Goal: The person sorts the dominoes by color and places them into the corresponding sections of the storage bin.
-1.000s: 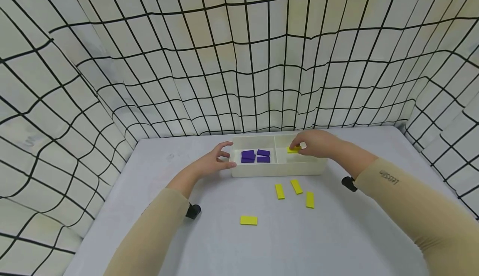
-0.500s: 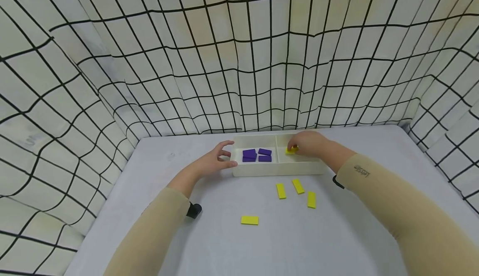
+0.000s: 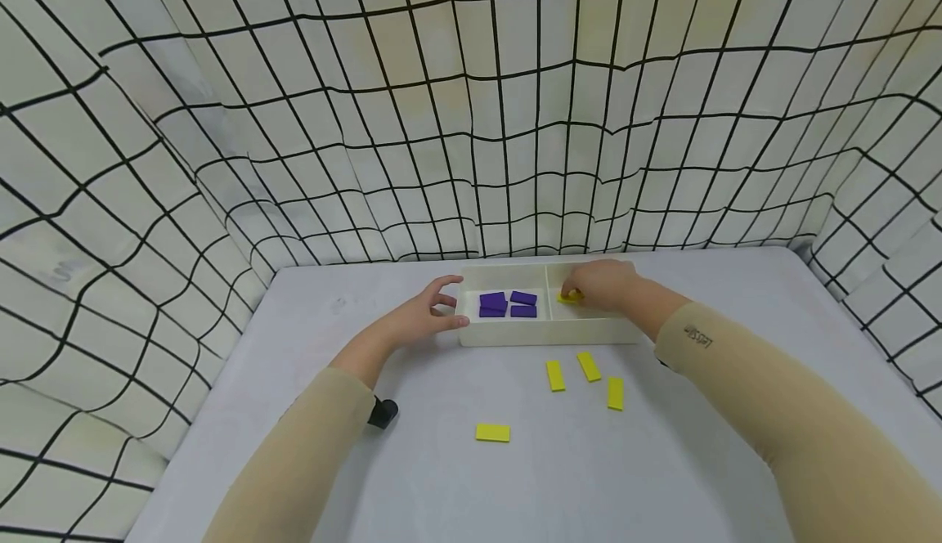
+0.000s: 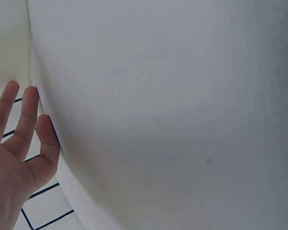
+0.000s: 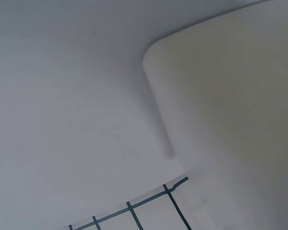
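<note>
A white two-compartment box (image 3: 508, 333) stands near the back of the table. My left hand (image 3: 415, 320) touches its left end, fingers spread and thumb at the front corner; the left wrist view shows the fingers (image 4: 26, 122) fairly straight. Several purple rectangular blocks (image 3: 493, 301) lie in the left compartment. Reaching into the right compartment, my right hand (image 3: 602, 283) pinches a yellow rectangular block (image 3: 568, 298) low down, partly hidden by the fingers. I cannot tell whether other blocks lie under that hand. The right wrist view does not show the hand.
In front of the box lie three loose yellow blocks (image 3: 589, 367). Another yellow block (image 3: 492, 433) lies nearer, toward the middle of the white table (image 3: 441, 494). A white wall with black netting (image 3: 500, 118) encloses the back and sides.
The right hand has moved slightly left and lower inside the right compartment with the yellow block. The left hand stays at the box's left end.
</note>
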`<state>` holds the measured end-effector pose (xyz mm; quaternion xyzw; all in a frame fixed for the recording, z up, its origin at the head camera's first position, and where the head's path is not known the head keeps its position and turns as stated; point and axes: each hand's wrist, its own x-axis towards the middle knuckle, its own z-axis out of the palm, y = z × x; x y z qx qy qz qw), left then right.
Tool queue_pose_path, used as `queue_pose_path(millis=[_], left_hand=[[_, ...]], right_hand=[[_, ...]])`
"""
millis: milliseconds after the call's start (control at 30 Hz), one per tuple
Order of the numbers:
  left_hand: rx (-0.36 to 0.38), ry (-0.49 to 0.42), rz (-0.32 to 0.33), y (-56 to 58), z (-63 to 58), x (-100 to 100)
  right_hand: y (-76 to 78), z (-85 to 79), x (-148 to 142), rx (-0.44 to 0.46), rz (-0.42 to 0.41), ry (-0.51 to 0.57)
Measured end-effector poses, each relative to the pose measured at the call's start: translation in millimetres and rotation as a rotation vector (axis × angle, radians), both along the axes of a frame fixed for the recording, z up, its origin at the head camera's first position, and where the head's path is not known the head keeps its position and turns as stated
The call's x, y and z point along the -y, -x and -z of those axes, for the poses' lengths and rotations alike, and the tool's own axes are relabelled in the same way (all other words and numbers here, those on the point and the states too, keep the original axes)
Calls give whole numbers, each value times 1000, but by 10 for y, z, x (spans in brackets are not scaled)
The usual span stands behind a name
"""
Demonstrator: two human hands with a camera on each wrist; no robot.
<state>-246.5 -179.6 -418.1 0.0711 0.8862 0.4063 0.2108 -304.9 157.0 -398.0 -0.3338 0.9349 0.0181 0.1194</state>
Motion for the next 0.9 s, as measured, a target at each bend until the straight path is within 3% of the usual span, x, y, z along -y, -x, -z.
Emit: queue_pose_path(millis=[533, 900], left_hand=[[-2, -6, 3, -11, -19, -27], [-5, -1, 3, -5, -10, -17]], right_hand=[[-20, -63, -80, -23, 13, 58], [-190, -171, -233, -28, 66, 142]])
